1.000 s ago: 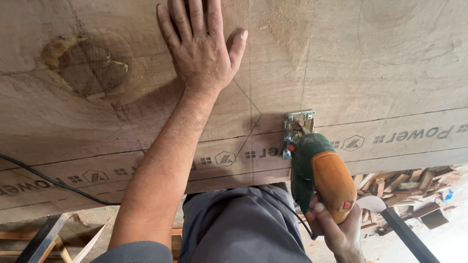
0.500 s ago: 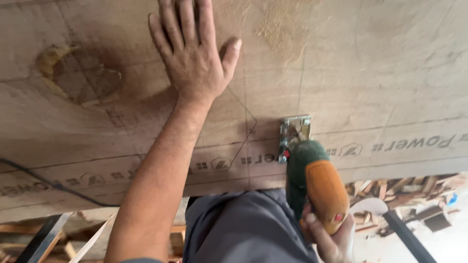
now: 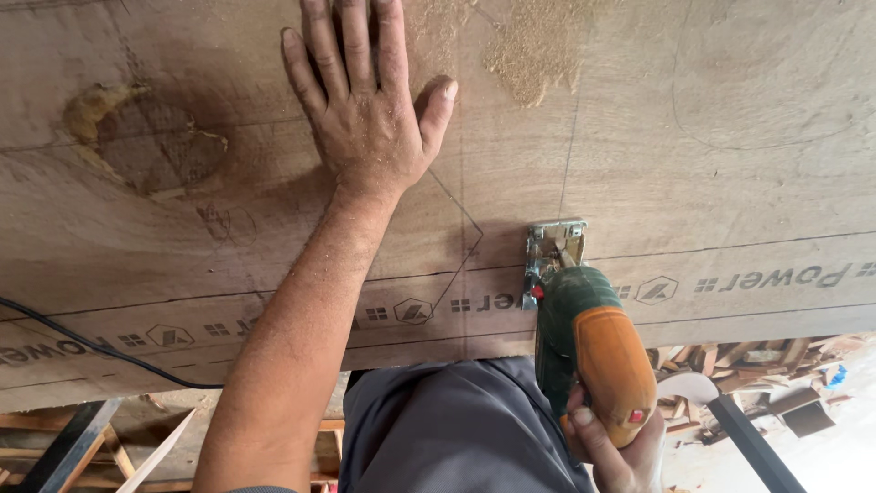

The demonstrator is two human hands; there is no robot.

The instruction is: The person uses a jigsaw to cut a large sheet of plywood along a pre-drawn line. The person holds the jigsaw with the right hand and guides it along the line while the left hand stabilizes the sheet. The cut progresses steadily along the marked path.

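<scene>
While the left hand [image 3: 365, 119] lies flat with fingers spread wide on the plywood sheet [image 3: 712, 164], well in from its near edge, the right hand [image 3: 616, 447] is wrapped around the handle of a green and orange jigsaw [image 3: 584, 342]. The saw's metal shoe sits on the sheet just inside the near edge, on a pencil line. Sawdust [image 3: 534, 41] lies toward the far edge, and a black cord [image 3: 82, 345] crosses the near left corner

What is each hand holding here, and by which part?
Right hand grips the green-and-orange jigsaw by its orange rear handle. Left hand holds nothing; it lies flat on the plywood sheet.
</scene>
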